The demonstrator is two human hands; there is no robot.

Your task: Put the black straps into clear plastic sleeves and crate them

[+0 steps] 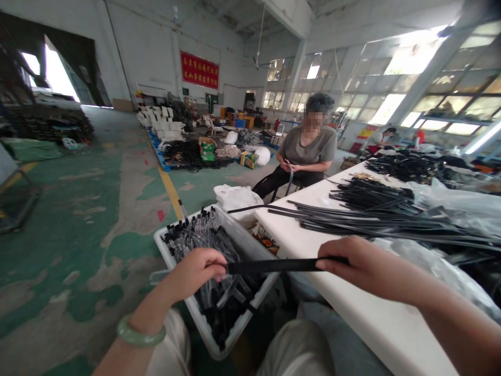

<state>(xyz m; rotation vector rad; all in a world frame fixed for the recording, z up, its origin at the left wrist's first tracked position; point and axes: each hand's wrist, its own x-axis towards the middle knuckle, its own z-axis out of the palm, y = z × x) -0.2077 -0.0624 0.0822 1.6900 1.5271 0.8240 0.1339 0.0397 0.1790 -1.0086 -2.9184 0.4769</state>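
A flat black strap (274, 265) is stretched nearly level between my two hands. My left hand (203, 269) pinches its left end above a white plastic bin (166, 245), and a green bangle circles that wrist. At the strap's other end, my right hand (346, 261) is closed on it, over the near edge of the white table (340, 290). Inside the bin lie many black straps with clear plastic wrapping (221, 240). Long black strips (352, 219) are piled on the table beyond my right hand.
Across the table corner sits a co-worker (309, 141) holding a strip. A white plastic bag (238, 196) stands behind the bin. Clear plastic sheeting (426, 261) lies on the table at right. Pallets with goods (195, 151) occupy the floor farther back.
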